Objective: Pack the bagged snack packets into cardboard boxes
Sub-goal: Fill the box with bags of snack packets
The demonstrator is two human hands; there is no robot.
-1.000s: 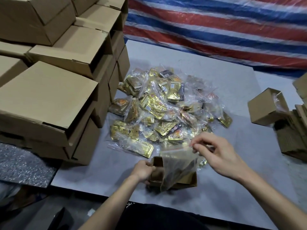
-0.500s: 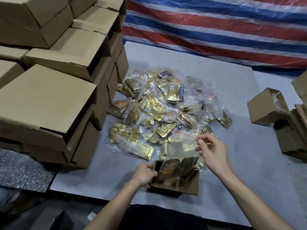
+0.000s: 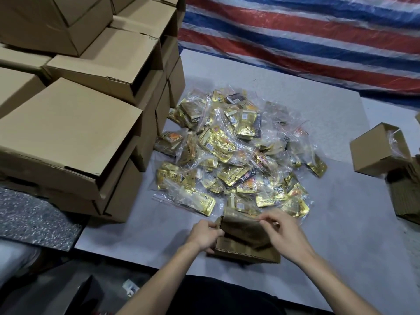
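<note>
I am looking down on a grey sheet point(image 3: 306, 98) spread over the floor, with a red, blue and white striped tarp point(image 3: 295, 42) along its far edge. A pile of bagged snack packets point(image 3: 231, 153), gold foil inside clear zip bags, lies in the middle of the sheet. Left of the pile stands a stack of closed cardboard boxes point(image 3: 68, 133), touching its edge. Right of the pile, well apart, an open box point(image 3: 372, 153) holds a clear bag, and flattened cardboard point(image 3: 406, 192) lies just beyond that box. A dark speckled mat point(image 3: 34, 219) shows to the near left of the pile.

The small cardboard box point(image 3: 247, 253) being packed sits on the near side of the pile, touching it, plain brown and open at the top, tipped a little toward me. The left hand point(image 3: 205, 234) grips its left wall, fingers curled round the edge. The right hand point(image 3: 286, 233) pinches the top edge of a clear bag point(image 3: 241, 223) with thumb and forefinger, above the box's far rim; motion blur hides the bag's contents.

Half a second ago the bag stood higher above the box with gold packets showing through it. It now sits down inside, the right hand has dropped with it, and the left hand has kept its hold.
</note>
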